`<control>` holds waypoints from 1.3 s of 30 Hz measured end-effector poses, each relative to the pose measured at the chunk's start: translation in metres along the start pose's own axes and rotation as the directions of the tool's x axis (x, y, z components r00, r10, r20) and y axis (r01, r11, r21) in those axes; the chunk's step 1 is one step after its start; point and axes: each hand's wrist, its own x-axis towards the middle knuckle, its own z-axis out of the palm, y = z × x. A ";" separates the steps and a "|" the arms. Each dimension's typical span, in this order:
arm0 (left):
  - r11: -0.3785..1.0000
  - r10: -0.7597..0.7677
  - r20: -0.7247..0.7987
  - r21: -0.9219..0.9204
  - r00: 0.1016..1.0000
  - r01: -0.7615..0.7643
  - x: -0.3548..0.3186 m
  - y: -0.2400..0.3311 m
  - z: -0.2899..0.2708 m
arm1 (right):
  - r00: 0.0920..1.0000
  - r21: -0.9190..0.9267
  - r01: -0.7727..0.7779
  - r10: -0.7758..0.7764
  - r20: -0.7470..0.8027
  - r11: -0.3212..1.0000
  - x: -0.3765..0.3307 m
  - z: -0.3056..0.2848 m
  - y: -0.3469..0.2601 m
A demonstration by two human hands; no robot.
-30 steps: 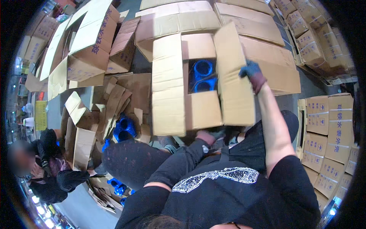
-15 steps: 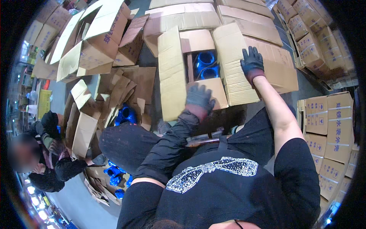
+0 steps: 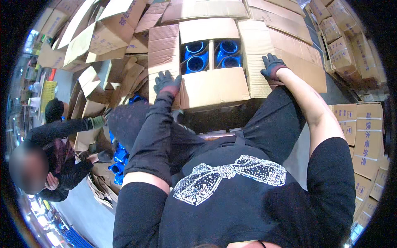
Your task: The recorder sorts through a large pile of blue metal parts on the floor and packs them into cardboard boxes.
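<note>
A cardboard carton (image 3: 213, 89) stands in front of me with its flaps folded outward. Inside are several glossy blue ring-mouthed castings (image 3: 195, 64), split by a cardboard divider (image 3: 211, 54). My left hand (image 3: 168, 83), in a dark glove, lies with spread fingers on the lower part of the left flap (image 3: 163, 45). On the outer edge of the right flap (image 3: 254, 49) rests my gloved right hand (image 3: 272, 67), fingers stretched and apart. Neither hand holds anything.
Another open carton (image 3: 111, 31) stands at the far left, above loose cardboard pieces (image 3: 89, 109). More blue castings (image 3: 120, 159) lie beside my left leg. A co-worker (image 3: 58, 157) sits at the left. Strapped boxes (image 3: 368, 136) are stacked at the right.
My left hand has moved left onto the left flap. That flap and the near flap now lie further outward, exposing more blue castings. The co-worker's arm has stretched toward the cardboard.
</note>
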 end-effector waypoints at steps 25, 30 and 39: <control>0.718 0.660 0.491 -0.188 0.569 -0.670 -0.148 0.009 -0.059 | 0.865 -0.176 0.490 -0.501 -0.022 0.854 -0.182 -0.028 -0.128; 0.626 0.622 0.435 0.223 0.651 -0.747 -0.176 0.028 -0.029 | 0.899 -0.111 0.354 -0.305 0.315 0.929 -0.177 -0.003 -0.167; 0.610 0.577 0.482 0.282 0.659 -0.740 -0.167 0.059 -0.005 | 0.726 0.164 0.622 -0.642 0.244 0.766 -0.156 0.031 -0.177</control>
